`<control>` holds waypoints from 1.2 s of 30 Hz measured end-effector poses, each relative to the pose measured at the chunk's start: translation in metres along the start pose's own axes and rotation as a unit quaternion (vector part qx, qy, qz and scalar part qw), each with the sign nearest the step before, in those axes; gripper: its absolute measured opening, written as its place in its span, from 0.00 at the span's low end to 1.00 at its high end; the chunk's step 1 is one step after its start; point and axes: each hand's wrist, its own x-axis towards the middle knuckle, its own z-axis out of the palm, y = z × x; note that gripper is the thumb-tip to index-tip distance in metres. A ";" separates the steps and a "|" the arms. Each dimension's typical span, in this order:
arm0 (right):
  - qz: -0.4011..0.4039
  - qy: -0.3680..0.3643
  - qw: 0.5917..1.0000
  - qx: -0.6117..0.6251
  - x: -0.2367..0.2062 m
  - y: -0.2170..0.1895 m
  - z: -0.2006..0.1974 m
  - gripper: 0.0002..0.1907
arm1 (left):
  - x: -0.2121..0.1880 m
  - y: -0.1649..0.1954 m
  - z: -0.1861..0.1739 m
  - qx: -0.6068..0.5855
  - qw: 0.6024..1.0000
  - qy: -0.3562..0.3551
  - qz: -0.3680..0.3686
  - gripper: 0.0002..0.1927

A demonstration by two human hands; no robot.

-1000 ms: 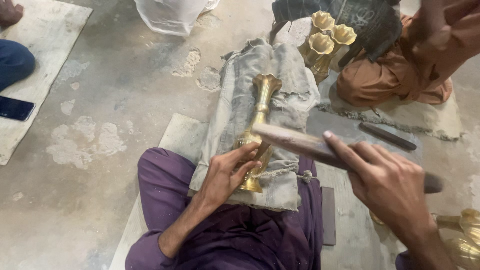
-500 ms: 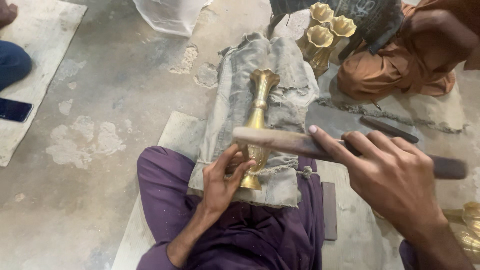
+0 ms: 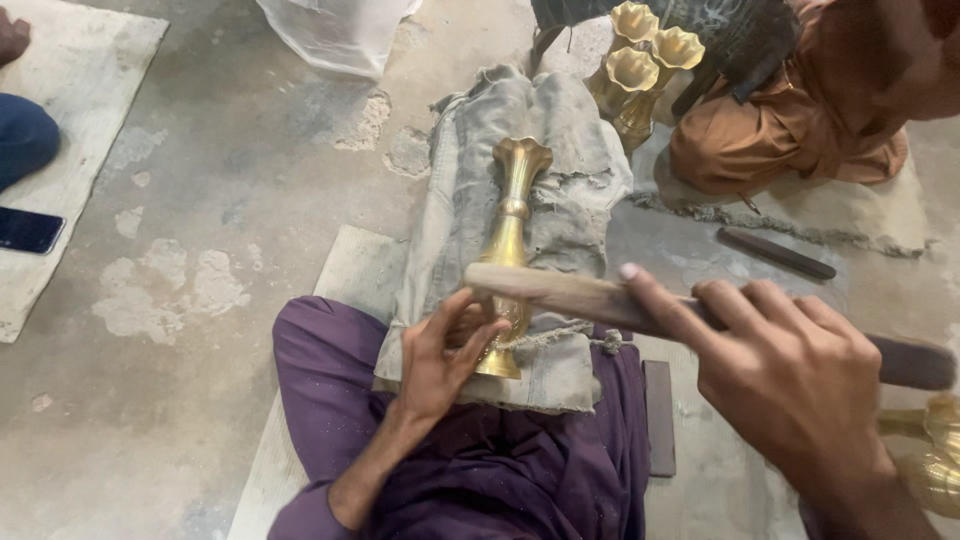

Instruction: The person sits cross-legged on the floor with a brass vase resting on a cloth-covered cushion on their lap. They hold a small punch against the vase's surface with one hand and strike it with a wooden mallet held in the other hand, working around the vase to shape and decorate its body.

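A slim brass vase (image 3: 512, 215) lies lengthwise on a grey cloth-wrapped block (image 3: 560, 150) that rests over my purple-trousered legs. My left hand (image 3: 445, 355) grips the vase near its flared foot and steadies it. My right hand (image 3: 790, 375) is closed on a long wooden stick (image 3: 560, 292) held crosswise, with its pale end lying over the vase's lower body just above my left fingers. The stick's dark rear end (image 3: 915, 362) juts out past my right hand.
Three brass vases (image 3: 640, 75) stand at the back beside a seated person in orange clothing (image 3: 790, 130). A dark bar (image 3: 775, 253) lies on the floor, more brass pieces (image 3: 935, 450) sit at right, a phone (image 3: 28, 230) on a mat (image 3: 70, 90) at left.
The view has shifted a little. My right hand has drawn the stick lower and nearer, its pale end now resting across the vase by my left fingers. My left hand keeps its hold.
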 end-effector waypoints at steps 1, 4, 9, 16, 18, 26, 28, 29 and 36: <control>0.027 0.001 0.998 0.057 -0.003 0.001 0.007 0.35 | 0.007 0.000 -0.002 0.010 0.999 -0.038 0.029 0.23; 0.124 -0.038 0.970 0.207 -0.007 0.001 0.041 0.36 | 0.032 0.001 -0.006 0.063 0.982 -0.154 0.089 0.24; 0.185 -0.017 0.932 0.312 -0.032 -0.025 0.092 0.41 | 0.069 0.019 -0.006 0.116 0.924 -0.332 0.148 0.23; 0.250 -0.077 0.873 0.412 -0.075 -0.068 0.137 0.40 | 0.091 0.056 -0.010 0.189 0.864 -0.451 0.119 0.25; 0.258 0.040 0.865 0.429 -0.091 -0.074 0.151 0.39 | 0.093 0.062 -0.011 0.210 0.850 -0.461 0.141 0.24; 0.371 0.170 0.753 0.516 -0.132 -0.114 0.186 0.27 | 0.092 0.058 -0.007 0.198 0.845 -0.469 0.164 0.22; 0.377 0.167 0.732 0.543 -0.136 -0.114 0.185 0.26 | 0.090 0.055 -0.005 0.222 0.840 -0.471 0.151 0.23; 0.357 0.134 0.763 0.522 -0.136 -0.113 0.185 0.26 | 0.089 0.054 -0.005 0.226 0.840 -0.465 0.163 0.24; 0.347 0.146 0.712 0.592 -0.128 -0.100 0.180 0.19 | 0.083 0.049 -0.012 0.180 0.873 -0.402 0.209 0.26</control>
